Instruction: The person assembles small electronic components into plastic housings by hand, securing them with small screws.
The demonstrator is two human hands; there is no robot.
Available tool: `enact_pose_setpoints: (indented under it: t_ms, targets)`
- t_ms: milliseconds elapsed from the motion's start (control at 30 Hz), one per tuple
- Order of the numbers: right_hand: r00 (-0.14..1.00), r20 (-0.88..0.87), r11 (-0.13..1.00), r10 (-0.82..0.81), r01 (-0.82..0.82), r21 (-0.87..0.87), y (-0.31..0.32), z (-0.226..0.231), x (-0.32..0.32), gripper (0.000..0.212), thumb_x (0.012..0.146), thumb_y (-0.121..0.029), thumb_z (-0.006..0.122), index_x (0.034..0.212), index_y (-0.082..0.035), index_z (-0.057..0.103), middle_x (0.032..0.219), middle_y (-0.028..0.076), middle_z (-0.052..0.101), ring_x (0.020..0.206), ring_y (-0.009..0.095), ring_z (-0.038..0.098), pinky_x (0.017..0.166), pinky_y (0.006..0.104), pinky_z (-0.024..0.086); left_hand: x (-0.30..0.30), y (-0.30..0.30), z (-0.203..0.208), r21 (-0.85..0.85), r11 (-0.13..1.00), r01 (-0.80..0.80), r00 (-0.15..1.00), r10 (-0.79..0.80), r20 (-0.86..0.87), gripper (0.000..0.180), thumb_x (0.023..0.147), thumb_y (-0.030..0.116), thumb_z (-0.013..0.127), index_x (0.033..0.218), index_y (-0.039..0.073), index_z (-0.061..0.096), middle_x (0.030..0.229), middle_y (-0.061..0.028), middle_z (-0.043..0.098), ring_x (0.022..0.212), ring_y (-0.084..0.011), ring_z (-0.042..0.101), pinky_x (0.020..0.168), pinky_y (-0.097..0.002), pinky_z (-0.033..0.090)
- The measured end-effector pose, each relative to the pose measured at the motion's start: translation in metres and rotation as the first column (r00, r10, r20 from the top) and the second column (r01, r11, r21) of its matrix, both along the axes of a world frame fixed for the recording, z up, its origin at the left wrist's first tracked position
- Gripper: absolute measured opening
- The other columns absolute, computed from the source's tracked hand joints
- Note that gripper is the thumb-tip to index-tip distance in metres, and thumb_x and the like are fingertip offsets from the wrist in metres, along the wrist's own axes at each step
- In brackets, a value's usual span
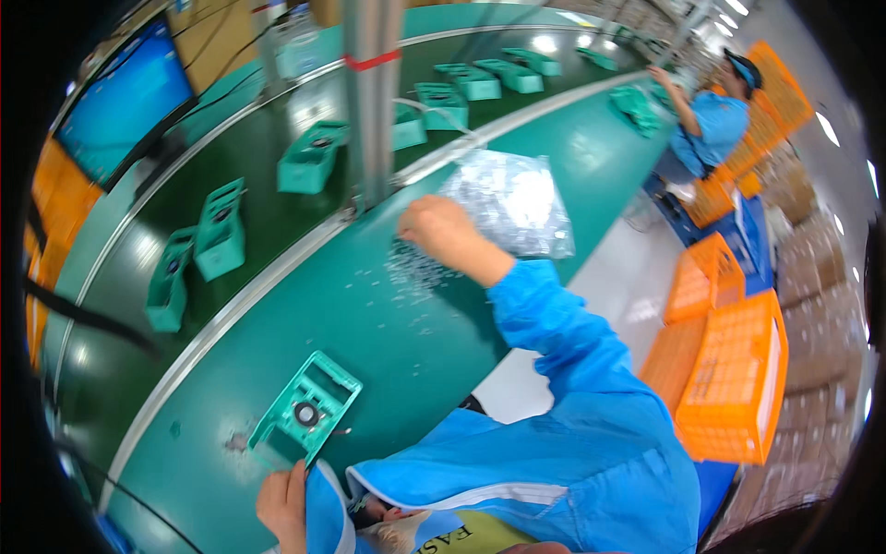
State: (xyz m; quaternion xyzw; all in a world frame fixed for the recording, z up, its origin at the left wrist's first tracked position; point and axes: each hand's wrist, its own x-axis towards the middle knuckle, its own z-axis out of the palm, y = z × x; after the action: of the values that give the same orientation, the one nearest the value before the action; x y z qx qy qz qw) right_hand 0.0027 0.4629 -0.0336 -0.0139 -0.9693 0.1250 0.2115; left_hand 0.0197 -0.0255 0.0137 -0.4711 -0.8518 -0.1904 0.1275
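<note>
Bunching its fingers over the scattered small parts (417,274), the right hand (437,226) hides whether it pinches any. On the table (277,332), the green housing (325,404) slants lengthwise toward them, its near end at the left hand (280,504), whose hold I can't tell.

Bright, cool light fills the workshop, with ceiling strip lights (828,129) burning out white at upper right. Glare bleaches the middle of the clear plastic bag (531,203), and pale reflections spot the dark green conveyor belt (277,226). A soft shadow darkens the green workbench (277,323) beside the blue right sleeve (554,314). The small metallic pieces (415,272) look smeared. Fisheye distortion bows the metal rail (220,321); black vignetting rings the view.
</note>
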Motion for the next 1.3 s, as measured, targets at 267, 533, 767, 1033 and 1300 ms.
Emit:
enact_pose_setpoints:
  t_ms: [267, 533, 767, 1033, 1300]
  targets:
    - [0.983, -0.176, 0.989, 0.048, -0.023, 0.146, -0.002, -0.009, -0.001, 0.004, 0.079, -0.015, 0.066, 0.078, -0.012, 0.068, 0.083, 0.010, 0.066, 0.087, 0.033, 0.065, 0.076, 0.0474, 0.051, -0.009, -0.012, -0.012, -0.135, 0.991, 0.010, 0.989, -0.030, -0.142, 0.036, 0.072, 0.006, 0.076, 0.108, 0.013, 0.076, 0.085, -0.0028, 0.059, 0.068, -0.0214, 0.059, 0.056, -0.0350, 0.047]
    - [0.939, -0.005, 0.800, 0.343, -0.295, -0.522, -0.114, 0.063, 0.021, 0.009, 0.085, -0.002, 0.075, 0.091, -0.004, 0.069, 0.094, 0.010, 0.066, 0.091, 0.031, 0.064, 0.079, 0.0405, 0.052, -0.007, 0.017, 0.011, -0.139, 0.990, 0.009, 1.000, -0.010, -0.007, 0.034, 0.074, 0.013, 0.074, 0.108, 0.010, 0.073, 0.089, -0.0021, 0.062, 0.074, -0.0192, 0.062, 0.057, -0.0336, 0.049]
    - [0.855, 0.048, 0.708, 0.517, -0.396, -0.585, -0.188, 0.048, 0.002, 0.012, 0.083, -0.001, 0.077, 0.092, -0.005, 0.069, 0.102, 0.008, 0.064, 0.095, 0.030, 0.064, 0.079, 0.0399, 0.053, -0.007, 0.016, 0.008, -0.091, 0.995, 0.039, 0.998, -0.043, -0.042, 0.028, 0.077, 0.015, 0.072, 0.105, 0.009, 0.074, 0.079, -0.0003, 0.053, 0.067, -0.0147, 0.056, 0.053, -0.0313, 0.043]
    - [0.929, 0.050, 0.797, 0.366, -0.286, -0.532, -0.192, 0.027, 0.000, 0.012, 0.081, -0.001, 0.078, 0.090, -0.005, 0.071, 0.101, 0.009, 0.065, 0.095, 0.031, 0.065, 0.080, 0.0405, 0.053, -0.008, 0.014, 0.004, -0.066, 0.997, 0.032, 0.998, -0.036, -0.050, 0.027, 0.076, 0.015, 0.073, 0.102, 0.010, 0.074, 0.075, 0.0002, 0.051, 0.066, -0.0137, 0.055, 0.053, -0.0307, 0.042]
    - [0.937, -0.018, 0.857, 0.349, -0.327, -0.398, -0.203, 0.020, -0.001, 0.012, 0.080, -0.002, 0.080, 0.088, -0.005, 0.071, 0.099, 0.006, 0.065, 0.093, 0.030, 0.064, 0.077, 0.0410, 0.053, -0.007, 0.015, 0.001, -0.037, 0.999, 0.027, 0.998, -0.029, -0.047, 0.026, 0.075, 0.015, 0.072, 0.101, 0.010, 0.073, 0.074, 0.0005, 0.050, 0.066, -0.0135, 0.055, 0.052, -0.0306, 0.041]
